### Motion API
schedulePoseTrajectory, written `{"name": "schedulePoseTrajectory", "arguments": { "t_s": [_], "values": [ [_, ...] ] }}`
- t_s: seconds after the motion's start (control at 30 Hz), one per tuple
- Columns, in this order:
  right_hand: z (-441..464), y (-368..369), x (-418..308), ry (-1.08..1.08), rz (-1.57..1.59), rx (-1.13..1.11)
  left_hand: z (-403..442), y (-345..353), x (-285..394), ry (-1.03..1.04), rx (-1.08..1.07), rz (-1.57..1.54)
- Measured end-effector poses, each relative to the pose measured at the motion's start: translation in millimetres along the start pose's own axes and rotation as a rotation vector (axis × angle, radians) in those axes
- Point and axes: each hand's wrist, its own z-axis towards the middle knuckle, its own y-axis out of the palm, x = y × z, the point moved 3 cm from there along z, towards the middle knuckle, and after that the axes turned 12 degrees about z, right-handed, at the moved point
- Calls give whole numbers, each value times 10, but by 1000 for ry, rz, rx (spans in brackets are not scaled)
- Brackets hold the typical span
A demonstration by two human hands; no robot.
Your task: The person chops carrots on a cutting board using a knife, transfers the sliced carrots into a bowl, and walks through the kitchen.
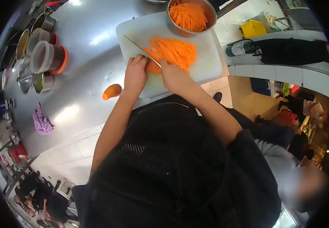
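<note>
My right hand (176, 78) is wrapped round the handle of a knife (143, 50), whose blade points away to the upper left. Beside the blade, my left hand (135, 72) curls its fingers over a carrot piece (153, 67) on the white cutting board (134, 30). A heap of thin carrot strips (176, 51) lies just beyond the knife. More strips fill a metal bowl (171, 27) at the board's far edge. Close to my left wrist, a partly cut carrot (112, 91) rests on the steel table.
Several pots and plastic tubs (42, 57) stand on the left of the steel table (92, 57). A purple cloth (42, 121) lies nearer. A fire extinguisher (240, 48) and yellow bucket (253, 29) are at the right. Another person (271, 152) is close on my right.
</note>
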Motion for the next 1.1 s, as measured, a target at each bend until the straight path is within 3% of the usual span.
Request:
{"name": "schedulePoseTrajectory", "arguments": {
  "t_s": [0.1, 0.2, 0.33, 0.43, 0.5, 0.63, 0.73, 0.83, 0.87, 0.9, 0.97, 1.0, 1.1],
  "values": [
    [-401, -290, -346, 32, 53, -77, 34, -1, -20, -23, 18, -43],
    [-442, 76, 90, 11, 24, -21, 1, 33, -32, -12, 43, -47],
    [-55, 88, 99, -45, 79, 59, -12, 42, -24, -12, 27, -15],
    [-234, -249, -222, -48, 88, -72, 42, 1, -9, -18, 65, -52],
    [-524, -262, -211, 129, 62, -174, 34, 25, 2, -59, 88, -98],
    [-85, 236, 263, -40, 129, 59, 14, 52, -46, -42, 119, -59],
    [25, -55, -36, -52, 93, -14, 2, 70, -59, -17, 133, -82],
    [-411, -248, -212, -97, 102, -24, -27, 85, -66, -62, 134, -92],
    [-466, -205, -194, 42, 79, -96, -27, 90, -69, -81, 132, -89],
    [-391, -44, -52, 37, 71, -112, -35, 98, -71, -99, 136, -93],
    [-138, 305, 291, -124, 136, 115, -36, 71, -38, -64, 201, -101],
    [-11, 240, 223, -131, 140, 114, -29, 72, -48, -66, 204, -94],
    [40, -124, -125, -11, 49, -39, -8, 67, -62, -75, 194, -121]
  ]
}}
